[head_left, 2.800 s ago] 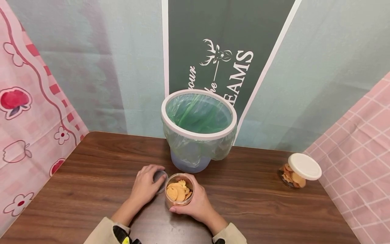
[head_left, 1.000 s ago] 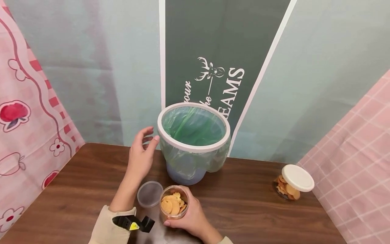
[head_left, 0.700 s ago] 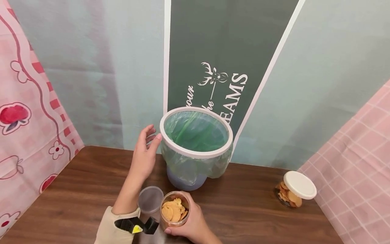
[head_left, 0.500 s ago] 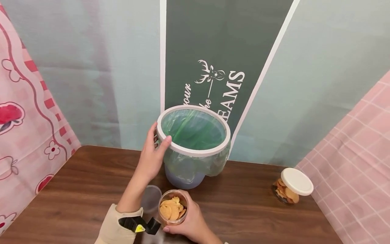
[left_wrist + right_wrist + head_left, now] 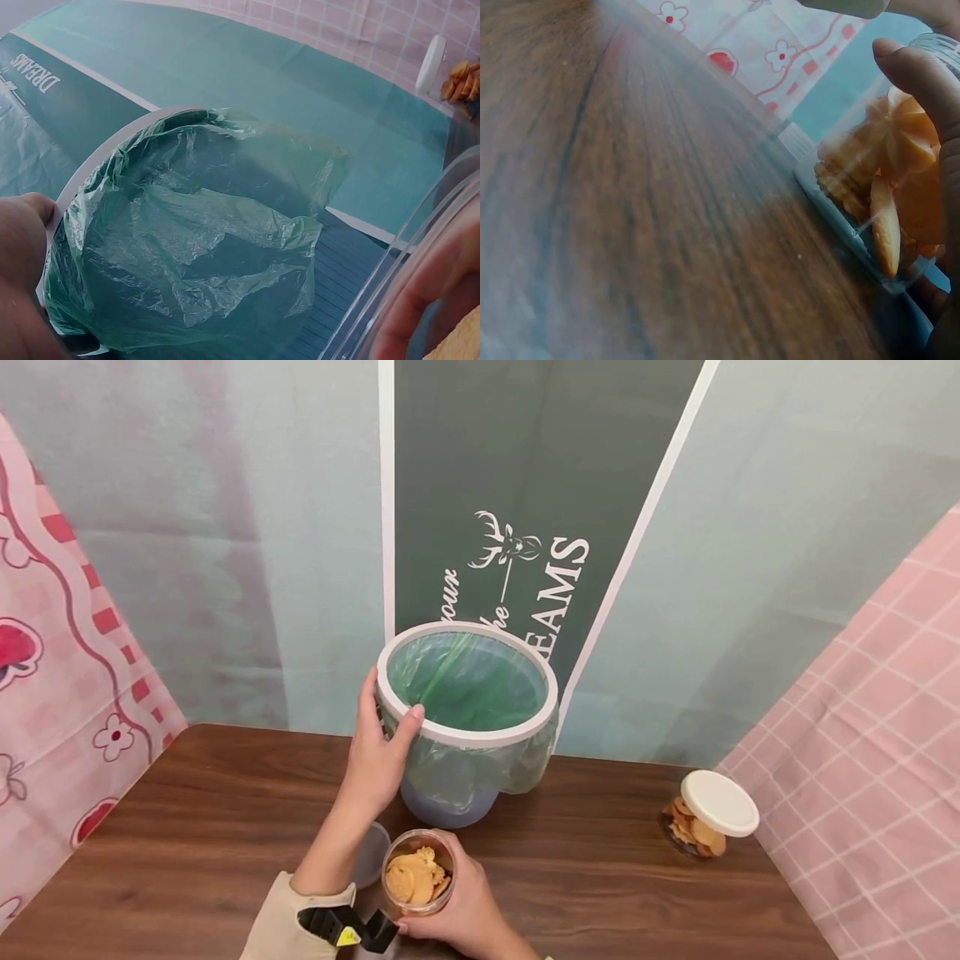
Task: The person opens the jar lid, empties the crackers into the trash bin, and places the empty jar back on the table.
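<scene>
My left hand [image 5: 378,764] grips the white rim of a blue trash can [image 5: 450,797], thumb over the front of the rim and fingers round its left side. A translucent green bag [image 5: 225,240] lines the can and hangs over its outside. My right hand [image 5: 468,897] holds a clear jar [image 5: 415,912] without its lid, fingers wrapped round its side. Orange-yellow cookies [image 5: 414,875] fill the jar. In the right wrist view the cookies [image 5: 889,165] show through the jar wall. A clear round lid [image 5: 372,853] lies left of the jar, partly hidden by my left forearm.
At the back right of the brown wooden table [image 5: 600,868] stands a second jar of cookies [image 5: 693,829], its white lid [image 5: 720,803] on top. A cloth backdrop [image 5: 330,543] rises behind the can, with pink cloths at both sides.
My left hand has left the clear lid, gone up beside the trash can and taken hold of its rim. My right hand has kept hold of the jar. The camera view has shifted somewhat.
</scene>
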Available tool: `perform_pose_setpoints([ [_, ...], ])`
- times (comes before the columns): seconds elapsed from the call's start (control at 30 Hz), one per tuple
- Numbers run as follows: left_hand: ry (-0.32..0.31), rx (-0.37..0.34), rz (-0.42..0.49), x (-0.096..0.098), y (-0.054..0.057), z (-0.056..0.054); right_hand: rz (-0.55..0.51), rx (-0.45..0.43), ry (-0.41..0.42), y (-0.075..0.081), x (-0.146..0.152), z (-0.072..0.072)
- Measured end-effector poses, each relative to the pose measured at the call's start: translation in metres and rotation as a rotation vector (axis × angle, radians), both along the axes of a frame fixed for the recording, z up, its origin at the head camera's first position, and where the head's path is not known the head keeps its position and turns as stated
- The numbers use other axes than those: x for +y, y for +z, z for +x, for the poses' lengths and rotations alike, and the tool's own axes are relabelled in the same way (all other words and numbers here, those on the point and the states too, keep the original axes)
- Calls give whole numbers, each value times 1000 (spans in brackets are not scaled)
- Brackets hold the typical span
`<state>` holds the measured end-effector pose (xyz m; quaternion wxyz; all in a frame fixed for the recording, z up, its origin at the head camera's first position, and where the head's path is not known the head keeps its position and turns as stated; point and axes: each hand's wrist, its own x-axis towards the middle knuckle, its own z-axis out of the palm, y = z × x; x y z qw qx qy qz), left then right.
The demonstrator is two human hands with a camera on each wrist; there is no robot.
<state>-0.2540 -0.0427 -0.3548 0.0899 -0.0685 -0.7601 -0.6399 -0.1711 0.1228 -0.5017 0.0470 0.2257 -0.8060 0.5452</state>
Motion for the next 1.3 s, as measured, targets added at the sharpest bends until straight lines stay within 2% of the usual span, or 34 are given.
perform_pose_setpoints([
  [0.2, -1, 9, 7, -1, -3, -1, -12, -25, -21, 1, -1, 3],
  [0.43, -6, 20, 21, 0, -3, -1, -10, 138, -17, -4, 6, 5],
  [0.63, -6, 14, 31, 0, -2, -1, -37, 188, -14, -3, 12, 12],
  [0.77, -10, 13, 35, 0, -1, -1, -52, 164, -36, -1, 15, 18],
  [0.97, -14, 8, 40, 0, -2, -2, -65, 39, -86, 8, 17, 27],
  [1.03, -15, 8, 44, -1, -3, -2, -55, 22, -102, 10, 17, 30],
  [1.13, -16, 10, 47, -1, -3, -2, -23, 26, -132, 14, 19, 33],
  [1.3, -21, 13, 47, 0, -2, -2, 37, 98, -161, 23, 26, 36],
])
